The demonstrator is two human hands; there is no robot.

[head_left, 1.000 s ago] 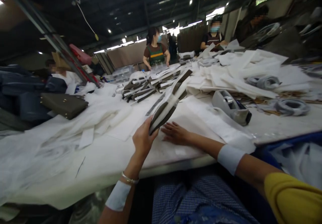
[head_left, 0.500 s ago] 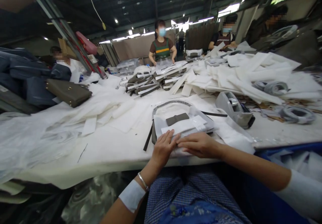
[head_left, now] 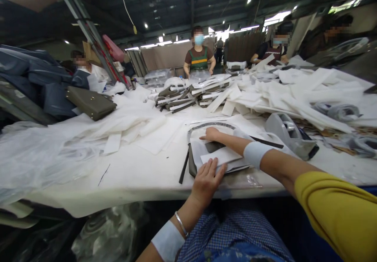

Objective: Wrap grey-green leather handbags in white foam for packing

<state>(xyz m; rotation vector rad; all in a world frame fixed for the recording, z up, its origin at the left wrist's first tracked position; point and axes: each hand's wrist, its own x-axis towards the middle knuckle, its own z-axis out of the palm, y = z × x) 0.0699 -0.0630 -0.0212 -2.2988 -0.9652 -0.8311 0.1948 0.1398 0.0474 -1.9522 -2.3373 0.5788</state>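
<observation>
A flat dark grey-brown bag (head_left: 192, 164) lies in front of me, its upper face mostly covered by white sheet. Its arched handle (head_left: 196, 127) points away from me, and a dark strap (head_left: 184, 164) sticks out at the left. My left hand (head_left: 207, 177) rests open, with fingers flat on a white strip (head_left: 220, 157) at the bag's near edge. My right hand (head_left: 212, 134) reaches across to the far part of the bag, inside the handle's arch. Its fingers are curled; what they grip, if anything, is hidden. A dark flap (head_left: 213, 146) shows partly under my right forearm.
A grey tape dispenser (head_left: 290, 134) stands to the right. White sheets (head_left: 309, 85) are heaped behind it, and bags (head_left: 176, 97) are stacked further back. Clear plastic (head_left: 38, 156) and a brown bag (head_left: 91, 103) lie left. A co-worker (head_left: 199, 56) stands across the table.
My right hand has left the near edge beside my left hand and moved forward to the handle end. My left hand stays on the white strip. The view has shifted slightly left.
</observation>
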